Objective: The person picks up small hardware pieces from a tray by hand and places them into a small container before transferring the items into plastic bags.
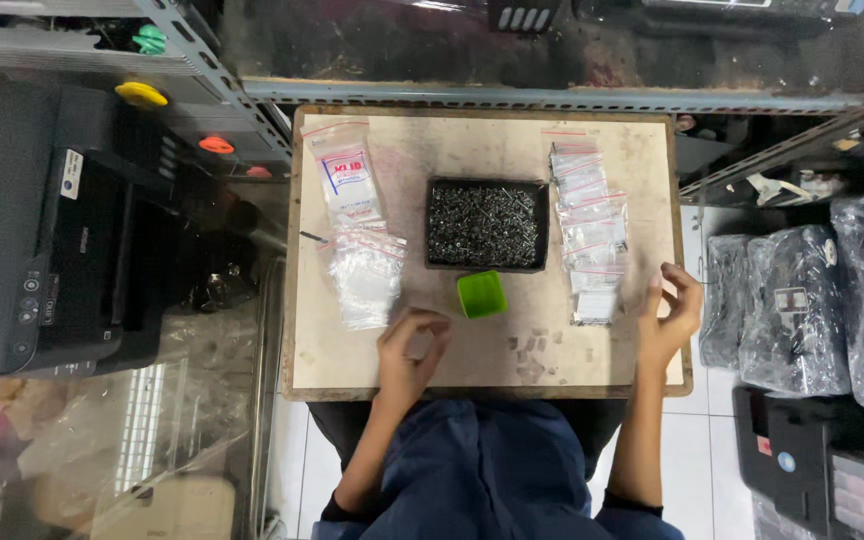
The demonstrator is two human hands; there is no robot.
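A small wooden desk point(652, 150) sits in front of the person, with everything within easy reach. In the middle, a black tray point(486, 224) holds a heap of small dark screws, central so either hand can dip in. Just near of it stands a green cup point(481, 294), close at hand as a scoop or measure. On the left lie empty clear bags point(367, 275), with a larger labelled bag point(347, 185) farther back; on the right a row of filled bags point(585, 225) runs from far to near, so empties and finished ones stay apart. A few loose screws point(530, 350) lie on the bare wood near the front edge, between the hands. The left hand point(407, 352) hovers over the desk near the empty bags, fingers curled with thumb and fingertips pinched together; whether they grip a screw is too small to tell. The right hand point(670, 315) rests at the right edge beside the filled bags, fingers loosely curled and holding nothing visible.
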